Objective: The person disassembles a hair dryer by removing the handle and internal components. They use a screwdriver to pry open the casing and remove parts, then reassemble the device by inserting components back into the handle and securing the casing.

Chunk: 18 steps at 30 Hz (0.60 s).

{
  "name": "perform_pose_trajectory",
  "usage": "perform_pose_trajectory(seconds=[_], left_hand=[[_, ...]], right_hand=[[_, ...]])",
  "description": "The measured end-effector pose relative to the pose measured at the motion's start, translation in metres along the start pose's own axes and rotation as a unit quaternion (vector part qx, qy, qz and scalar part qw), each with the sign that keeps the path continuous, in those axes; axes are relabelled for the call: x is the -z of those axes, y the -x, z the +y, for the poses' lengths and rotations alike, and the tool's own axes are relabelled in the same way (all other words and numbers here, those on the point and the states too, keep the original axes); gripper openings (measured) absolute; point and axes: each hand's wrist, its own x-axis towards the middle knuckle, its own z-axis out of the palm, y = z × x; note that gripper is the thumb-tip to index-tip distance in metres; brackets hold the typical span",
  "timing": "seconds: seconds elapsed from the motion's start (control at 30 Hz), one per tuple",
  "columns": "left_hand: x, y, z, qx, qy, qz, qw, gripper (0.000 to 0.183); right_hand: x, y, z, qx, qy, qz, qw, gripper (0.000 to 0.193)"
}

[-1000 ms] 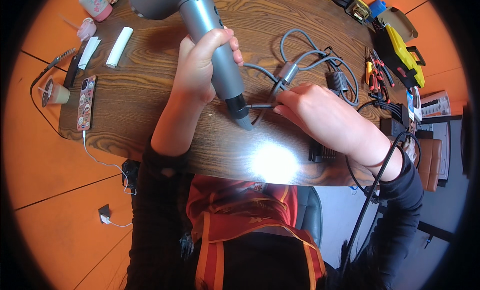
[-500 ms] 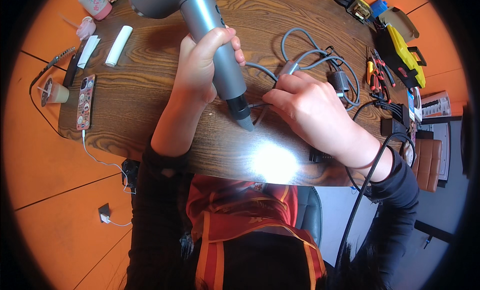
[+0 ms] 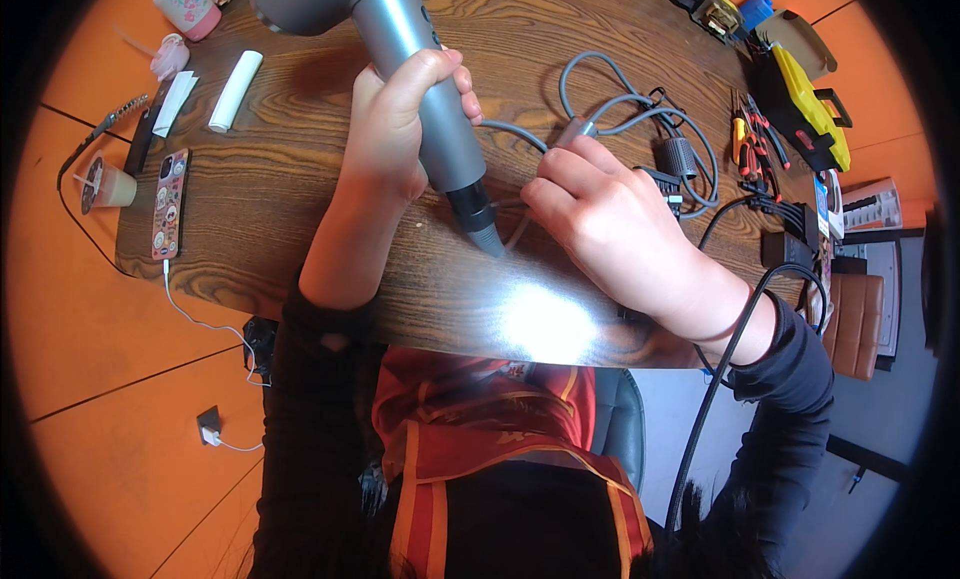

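A grey hair dryer (image 3: 400,39) is tilted above the table, its large head cut off by the top edge. My left hand (image 3: 395,119) wraps its handle, thumb over the front. A black collar (image 3: 468,204) and a ribbed cord sleeve (image 3: 487,241) form the handle's lower end. Just right of the collar, my right hand (image 3: 615,219) is closed in a pinch. Something thin and grey runs between its fingertips and the collar; its kind is unclear. Behind that hand lies the looped grey cord (image 3: 600,59) with a grey block (image 3: 575,132) on it.
Pliers and other hand tools (image 3: 755,144) lie at the right beside a yellow and black toolbox (image 3: 805,109). A black cable (image 3: 715,389) hangs across my right forearm. Left are a phone (image 3: 170,204), a white roll (image 3: 237,91), and a drink cup (image 3: 108,184).
The hair dryer and my left hand have shifted slightly left and up. My right hand has turned a little and drawn slightly away from the collar, showing more of the things behind it.
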Motion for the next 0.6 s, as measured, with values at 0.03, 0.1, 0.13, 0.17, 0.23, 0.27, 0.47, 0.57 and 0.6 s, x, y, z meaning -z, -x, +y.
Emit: perform_pose_trajectory(seconds=[0.03,0.1,0.13,0.17,0.23,0.27,0.47,0.57,0.6], left_hand=[[0.0,0.0,0.0,0.004,0.005,0.002,1.0,0.014],[0.0,0.0,0.0,0.003,0.002,-0.004,1.0,0.014],[0.0,0.0,0.0,0.004,0.001,-0.007,1.0,0.014],[0.0,0.0,0.0,0.003,0.0,-0.004,1.0,0.014],[0.0,0.0,0.0,0.003,-0.001,0.0,1.0,0.014],[0.0,0.001,0.001,0.009,-0.009,-0.007,1.0,0.014],[-0.001,0.002,0.001,0.027,-0.021,-0.018,0.999,0.016],[-0.001,0.002,0.001,0.022,-0.025,-0.013,0.999,0.016],[0.0,0.002,0.002,0.019,-0.024,-0.014,0.999,0.016]], right_hand=[[0.0,0.0,-0.001,0.009,0.009,0.013,1.0,0.012],[-0.002,0.0,0.001,-0.001,0.016,0.004,1.0,0.014],[-0.003,0.0,0.002,-0.003,0.02,0.002,1.0,0.015],[-0.005,0.001,0.003,0.008,0.031,-0.002,0.999,0.015],[-0.011,-0.001,0.005,0.029,0.051,-0.009,0.998,0.016],[-0.012,-0.001,0.006,0.043,0.054,-0.006,0.998,0.014],[-0.01,-0.002,0.005,0.046,0.018,0.014,0.999,0.01],[-0.011,-0.002,0.004,0.033,0.015,0.016,0.999,0.01],[-0.012,-0.002,0.004,0.038,0.019,0.013,0.999,0.01]])
